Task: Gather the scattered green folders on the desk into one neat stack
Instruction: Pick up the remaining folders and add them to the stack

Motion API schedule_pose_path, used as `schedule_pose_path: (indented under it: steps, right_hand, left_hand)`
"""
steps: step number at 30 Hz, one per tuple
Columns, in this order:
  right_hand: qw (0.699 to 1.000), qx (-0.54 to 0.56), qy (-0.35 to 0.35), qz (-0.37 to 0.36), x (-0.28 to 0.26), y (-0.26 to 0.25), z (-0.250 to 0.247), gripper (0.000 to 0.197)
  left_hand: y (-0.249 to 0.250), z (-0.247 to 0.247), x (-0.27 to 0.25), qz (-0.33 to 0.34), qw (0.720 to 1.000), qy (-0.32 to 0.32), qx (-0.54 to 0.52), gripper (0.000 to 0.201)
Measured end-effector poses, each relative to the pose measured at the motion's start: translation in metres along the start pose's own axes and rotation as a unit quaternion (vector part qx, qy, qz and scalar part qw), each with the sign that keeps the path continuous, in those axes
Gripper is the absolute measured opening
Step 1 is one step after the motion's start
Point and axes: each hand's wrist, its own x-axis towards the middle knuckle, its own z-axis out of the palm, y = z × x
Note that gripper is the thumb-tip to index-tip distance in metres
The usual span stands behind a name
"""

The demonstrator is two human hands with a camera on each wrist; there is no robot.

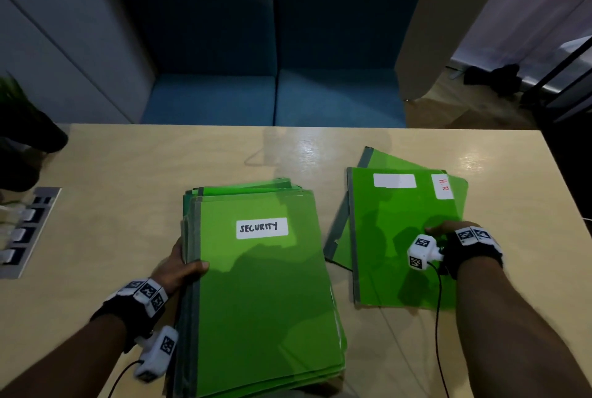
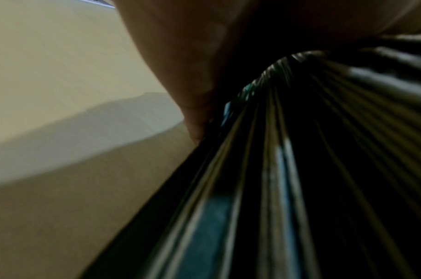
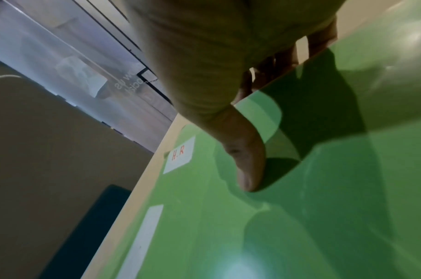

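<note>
A thick stack of green folders lies at the desk's near middle, and the top one is labelled SECURITY. My left hand grips its left spine edge, thumb on the cover and fingers down the side. The left wrist view shows the dark spines close up. To the right lies a green folder labelled H.R, resting on another green folder turned at an angle. My right hand pinches the H.R folder's right edge. Its thumb lies on the cover and its fingers curl beyond the edge.
The wooden desk has a socket panel with white plugs at its left edge and a dark object at the far left. A blue sofa stands beyond the far edge. Camera cables trail from both wrists.
</note>
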Motion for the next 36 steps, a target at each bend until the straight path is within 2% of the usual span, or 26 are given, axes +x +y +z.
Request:
schedule_pose_path:
  steps: [2, 3, 6, 9, 13, 15, 18, 20, 22, 27, 30, 33, 36]
  right_hand:
    - [0.993, 0.109, 0.013, 0.036, -0.009, -0.009, -0.007, 0.016]
    - [0.986, 0.159, 0.016, 0.045, -0.010, -0.013, -0.011, 0.010]
    - [0.969, 0.243, 0.044, -0.001, -0.019, -0.036, -0.028, 0.023]
    - [0.923, 0.347, 0.121, -0.112, -0.033, -0.057, -0.039, 0.055]
    - [0.860, 0.420, 0.147, -0.252, -0.049, -0.074, -0.057, 0.055]
    - [0.847, 0.442, 0.120, -0.271, -0.056, -0.081, -0.057, 0.059]
    - [0.847, 0.449, 0.074, -0.274, -0.065, -0.086, -0.032, 0.062]
    - [0.837, 0.461, 0.096, -0.279, -0.073, -0.086, -0.013, 0.064]
    - [0.817, 0.476, 0.150, -0.289, -0.080, -0.083, -0.007, 0.070]
    - [0.764, 0.486, 0.242, -0.348, -0.091, -0.083, -0.033, 0.064]
    - [0.753, 0.495, 0.223, -0.372, -0.103, -0.101, -0.041, 0.064]
    - [0.769, 0.494, 0.174, -0.367, -0.112, -0.117, -0.025, 0.064]
    - [0.761, 0.508, 0.186, -0.357, -0.116, -0.121, -0.017, 0.066]
  left_hand:
    - [-0.002, 0.000, 0.002, 0.014, 1.000, -0.003, 0.006, 0.126]
    - [-0.004, 0.000, 0.004, 0.021, 1.000, -0.004, 0.010, 0.126]
    - [0.002, 0.002, 0.001, 0.030, 0.999, -0.008, 0.018, 0.128]
    - [0.012, 0.009, -0.007, 0.036, 0.999, -0.012, -0.026, 0.133]
    - [0.014, 0.012, -0.009, 0.030, 0.997, -0.027, -0.063, 0.125]
    - [0.011, 0.011, -0.006, 0.015, 0.998, -0.019, -0.057, 0.107]
    - [0.005, 0.011, -0.002, 0.002, 0.999, -0.006, -0.037, 0.089]
    - [0.003, 0.011, -0.001, -0.003, 0.999, 0.001, -0.033, 0.088]
    - [0.000, 0.010, 0.002, -0.005, 0.999, 0.006, -0.032, 0.091]
    - [-0.004, 0.006, 0.003, -0.006, 0.999, 0.000, -0.035, 0.100]
    - [-0.002, 0.007, 0.002, -0.001, 1.000, -0.001, -0.025, 0.096]
    - [-0.001, 0.005, 0.005, 0.000, 1.000, -0.004, -0.014, 0.094]
    - [0.001, 0.004, 0.003, 0.006, 1.000, -0.008, -0.004, 0.092]
